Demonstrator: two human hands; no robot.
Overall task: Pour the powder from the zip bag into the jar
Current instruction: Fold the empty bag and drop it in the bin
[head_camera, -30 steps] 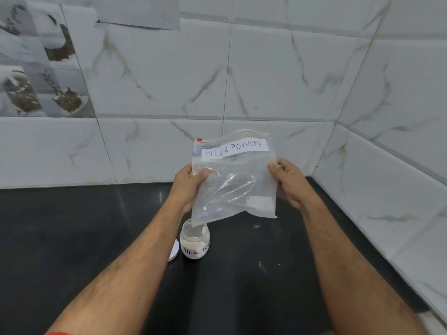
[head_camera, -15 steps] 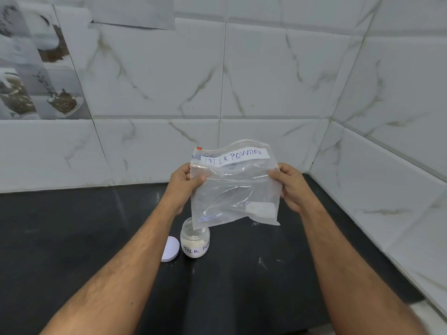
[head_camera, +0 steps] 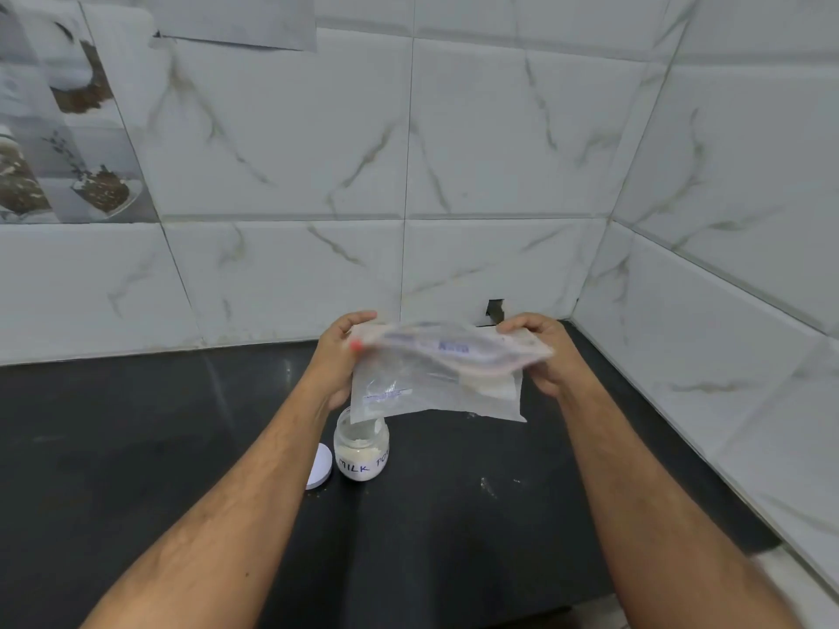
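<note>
Gripping zip bag (head_camera: 436, 383) top corners, both hands' fingers; long axis horizontal, above jar (head_camera: 362, 449).

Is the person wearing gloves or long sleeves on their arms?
No gloves and no sleeves show. The left hand and the right hand are both bare, and so are both forearms as far as the picture's bottom edge. I can see no watch, ring or bracelet. The forearms have short dark hairs.

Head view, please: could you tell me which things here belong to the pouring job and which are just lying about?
Belonging to the job:
zip bag, held by left hand and right hand
jar, open, some powder inside

Just lying about:
white lid beside the jar
powder specks on the black counter
</note>
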